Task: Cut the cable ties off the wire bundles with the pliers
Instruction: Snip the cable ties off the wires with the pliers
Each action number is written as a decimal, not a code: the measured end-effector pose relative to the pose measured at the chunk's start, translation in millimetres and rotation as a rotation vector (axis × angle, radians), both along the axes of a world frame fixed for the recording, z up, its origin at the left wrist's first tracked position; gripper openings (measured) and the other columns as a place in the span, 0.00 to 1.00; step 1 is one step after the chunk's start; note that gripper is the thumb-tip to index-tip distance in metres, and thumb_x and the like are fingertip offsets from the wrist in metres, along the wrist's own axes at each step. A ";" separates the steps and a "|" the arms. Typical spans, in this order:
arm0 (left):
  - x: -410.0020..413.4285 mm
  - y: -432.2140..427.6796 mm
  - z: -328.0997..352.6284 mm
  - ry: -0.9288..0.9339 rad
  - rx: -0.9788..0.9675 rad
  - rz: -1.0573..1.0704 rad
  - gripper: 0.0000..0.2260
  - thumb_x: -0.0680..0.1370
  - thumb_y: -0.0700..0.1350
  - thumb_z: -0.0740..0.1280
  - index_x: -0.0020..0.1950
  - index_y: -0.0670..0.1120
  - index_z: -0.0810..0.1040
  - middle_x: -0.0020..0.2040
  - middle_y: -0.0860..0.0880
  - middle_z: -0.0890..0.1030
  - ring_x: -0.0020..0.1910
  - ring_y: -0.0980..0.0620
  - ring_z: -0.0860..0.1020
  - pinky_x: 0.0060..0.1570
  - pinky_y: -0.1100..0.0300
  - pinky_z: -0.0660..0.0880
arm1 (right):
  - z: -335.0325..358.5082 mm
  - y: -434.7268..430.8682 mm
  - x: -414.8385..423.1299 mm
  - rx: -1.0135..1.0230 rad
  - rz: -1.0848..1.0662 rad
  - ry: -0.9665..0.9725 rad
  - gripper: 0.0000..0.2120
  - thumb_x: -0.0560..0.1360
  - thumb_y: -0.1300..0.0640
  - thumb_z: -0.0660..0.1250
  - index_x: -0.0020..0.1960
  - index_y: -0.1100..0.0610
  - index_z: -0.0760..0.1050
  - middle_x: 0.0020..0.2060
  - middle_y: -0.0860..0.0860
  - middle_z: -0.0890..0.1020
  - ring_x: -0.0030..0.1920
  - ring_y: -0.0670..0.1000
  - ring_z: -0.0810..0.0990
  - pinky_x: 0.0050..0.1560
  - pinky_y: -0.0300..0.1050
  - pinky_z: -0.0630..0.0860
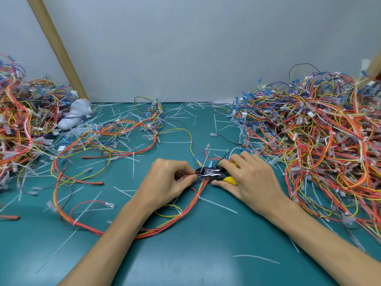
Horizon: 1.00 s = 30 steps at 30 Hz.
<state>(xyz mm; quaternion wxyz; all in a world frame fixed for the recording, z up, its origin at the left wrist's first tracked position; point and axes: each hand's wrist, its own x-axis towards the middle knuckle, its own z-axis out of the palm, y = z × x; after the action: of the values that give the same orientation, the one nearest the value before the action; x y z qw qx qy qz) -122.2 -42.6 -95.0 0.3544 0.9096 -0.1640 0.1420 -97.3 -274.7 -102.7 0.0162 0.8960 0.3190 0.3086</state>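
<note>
**Pliers nose-left at the bundle, tie between the two hands**

Gripped in the right hand [251, 178], fingers curled round the yellow handles: the pliers [208, 172]. Lying near level, low over the tabletop [185, 261], long axis left to right, dark nose toward the left, handles toward the right.

Pinched in the left hand [171, 178], thumb and fingertips closed on a few red wires just left of the nose: the bundle [191, 205]. From that pinch, running down toward the near edge, then sweeping away left in a wide loop. So crossing the pliers' axis close to square at the nose.

Rising from the nose, a white tail, likely of the tie [204, 162] now being worked. Band itself lost among wires and steel. Jaw gap too small to read: cannot tell whether closed on the band or only set against it.

Step judged as the cut on this tie. Hands near each other, nose between them, so probably no reach needed, only a squeeze, with care to catch band and no wire.

Further along the same bundle, toward the body from the nose, a next tie [199, 195] still on. Likely to call for sliding the left pinch down the wires and turning the nose to follow.

Well off to the right, a big heap [319, 141] of wires.
</note>
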 end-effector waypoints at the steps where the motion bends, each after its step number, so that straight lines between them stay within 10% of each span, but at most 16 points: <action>1: -0.4 -0.7 -0.2 -0.006 0.000 0.001 0.02 0.71 0.42 0.75 0.40 0.48 0.85 0.32 0.55 0.82 0.31 0.60 0.77 0.35 0.71 0.70 | -0.3 0.2 0.0 -0.013 -0.013 0.003 0.24 0.76 0.34 0.56 0.50 0.53 0.78 0.40 0.51 0.77 0.42 0.56 0.75 0.41 0.50 0.73; 30: 1.2 -2.6 -0.2 0.011 -0.032 0.008 0.03 0.71 0.40 0.74 0.38 0.47 0.85 0.28 0.54 0.79 0.30 0.61 0.76 0.33 0.73 0.69 | 0.2 0.5 -0.9 0.019 -0.001 -0.001 0.22 0.76 0.36 0.59 0.46 0.55 0.76 0.39 0.51 0.76 0.41 0.56 0.75 0.41 0.50 0.72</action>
<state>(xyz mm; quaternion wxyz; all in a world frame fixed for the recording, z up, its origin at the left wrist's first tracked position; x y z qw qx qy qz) -121.0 -45.2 -95.2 0.3694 0.9052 -0.1560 0.1408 -98.1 -274.2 -102.5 0.0079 0.8960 0.3156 0.3122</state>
